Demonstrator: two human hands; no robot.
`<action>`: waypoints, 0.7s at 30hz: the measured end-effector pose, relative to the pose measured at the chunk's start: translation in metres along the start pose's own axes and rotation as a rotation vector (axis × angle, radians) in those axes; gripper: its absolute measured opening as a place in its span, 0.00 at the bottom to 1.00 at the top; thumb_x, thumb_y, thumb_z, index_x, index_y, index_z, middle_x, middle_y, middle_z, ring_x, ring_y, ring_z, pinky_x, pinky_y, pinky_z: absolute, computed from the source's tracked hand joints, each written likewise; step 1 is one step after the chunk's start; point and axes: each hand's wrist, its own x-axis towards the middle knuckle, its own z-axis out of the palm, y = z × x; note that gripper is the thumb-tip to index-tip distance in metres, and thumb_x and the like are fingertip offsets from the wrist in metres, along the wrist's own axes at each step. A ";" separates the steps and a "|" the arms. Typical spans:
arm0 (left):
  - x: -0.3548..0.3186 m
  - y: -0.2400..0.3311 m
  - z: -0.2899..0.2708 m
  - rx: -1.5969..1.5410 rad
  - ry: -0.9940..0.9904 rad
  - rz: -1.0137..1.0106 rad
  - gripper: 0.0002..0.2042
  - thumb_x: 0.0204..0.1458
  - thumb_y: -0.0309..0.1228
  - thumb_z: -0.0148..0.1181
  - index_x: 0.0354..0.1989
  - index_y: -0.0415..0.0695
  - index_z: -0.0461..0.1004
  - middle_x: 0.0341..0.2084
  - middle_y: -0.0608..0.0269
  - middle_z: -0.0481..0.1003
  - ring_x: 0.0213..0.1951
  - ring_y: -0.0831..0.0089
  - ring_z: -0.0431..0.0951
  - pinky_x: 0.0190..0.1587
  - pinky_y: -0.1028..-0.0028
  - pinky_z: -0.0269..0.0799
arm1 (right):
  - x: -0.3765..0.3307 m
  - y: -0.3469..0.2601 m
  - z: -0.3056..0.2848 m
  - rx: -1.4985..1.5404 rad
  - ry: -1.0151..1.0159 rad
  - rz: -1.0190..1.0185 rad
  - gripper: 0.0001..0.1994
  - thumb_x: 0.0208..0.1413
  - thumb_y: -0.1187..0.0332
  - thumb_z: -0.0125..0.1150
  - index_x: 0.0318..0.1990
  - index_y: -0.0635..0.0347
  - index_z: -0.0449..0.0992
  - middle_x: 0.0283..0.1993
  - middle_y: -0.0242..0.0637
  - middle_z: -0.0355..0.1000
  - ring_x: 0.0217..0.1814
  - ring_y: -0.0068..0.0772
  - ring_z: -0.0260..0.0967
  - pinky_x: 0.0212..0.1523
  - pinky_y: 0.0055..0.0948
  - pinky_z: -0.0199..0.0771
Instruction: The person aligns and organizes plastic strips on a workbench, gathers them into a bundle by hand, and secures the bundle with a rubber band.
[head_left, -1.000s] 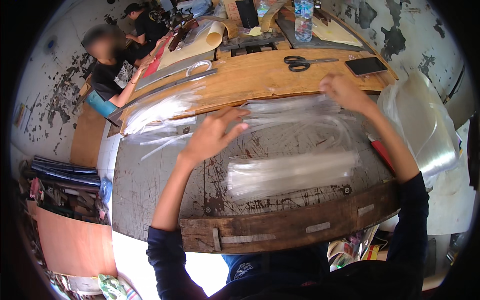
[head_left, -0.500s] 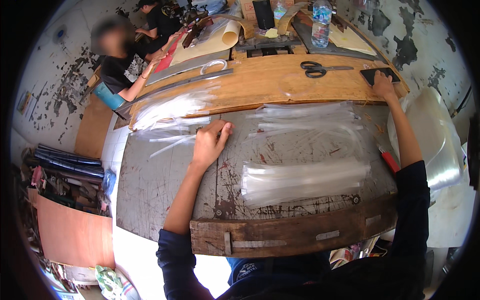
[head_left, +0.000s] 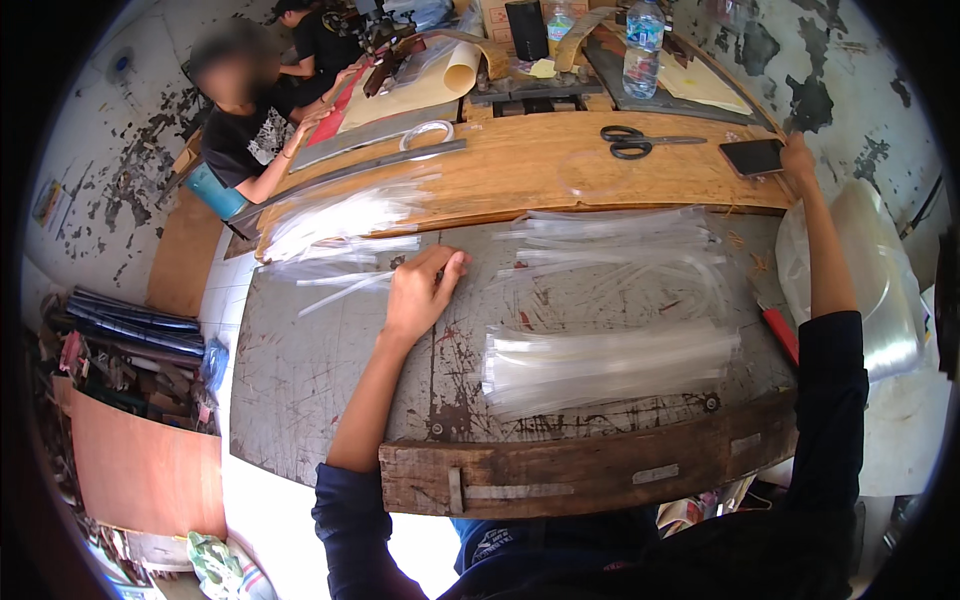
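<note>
Phone [head_left: 750,157] points left from right hand [head_left: 798,161].

Left of the neat bundle of clear strips [head_left: 610,365], the grey surface [head_left: 300,370] offers a broad bare stretch, but the left hand [head_left: 424,285] and its forearm stand between. Beyond the bundle, a low lane opens before the loose strips [head_left: 620,235]; a curved one narrows its right end. Farther beyond the bundle, the wooden surface [head_left: 510,165] leaves a wide corridor in front of the scissors [head_left: 640,140]. Beyond the bundle to the right, the right hand [head_left: 797,160], at the phone [head_left: 752,157], blocks that end. Right of the bundle, a red-handled tool [head_left: 780,335] bounds a slim gap; nearer than the bundle, a wooden beam [head_left: 590,465] bars the edge.
</note>
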 end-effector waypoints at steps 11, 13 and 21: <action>0.001 0.001 0.002 -0.037 -0.012 -0.004 0.08 0.53 0.30 0.51 0.28 0.41 0.74 0.22 0.60 0.74 0.23 0.69 0.76 0.26 0.73 0.70 | 0.023 0.034 0.018 0.005 0.033 0.307 0.13 0.50 0.58 0.49 0.41 0.51 0.69 0.45 0.40 0.71 0.49 0.47 0.67 0.49 0.42 0.62; 0.003 0.002 0.002 -0.036 -0.013 -0.002 0.08 0.53 0.30 0.51 0.28 0.41 0.74 0.22 0.60 0.74 0.23 0.68 0.76 0.26 0.73 0.70 | 0.025 0.039 0.017 -0.138 -0.004 0.296 0.13 0.50 0.57 0.50 0.41 0.50 0.69 0.44 0.39 0.72 0.50 0.45 0.67 0.49 0.43 0.62; 0.001 0.000 0.002 -0.021 -0.008 0.013 0.08 0.53 0.30 0.51 0.27 0.41 0.74 0.21 0.60 0.74 0.22 0.69 0.76 0.25 0.74 0.70 | -0.005 0.007 -0.005 0.190 -0.083 0.108 0.11 0.54 0.68 0.43 0.36 0.68 0.69 0.35 0.48 0.72 0.37 0.41 0.72 0.37 0.34 0.69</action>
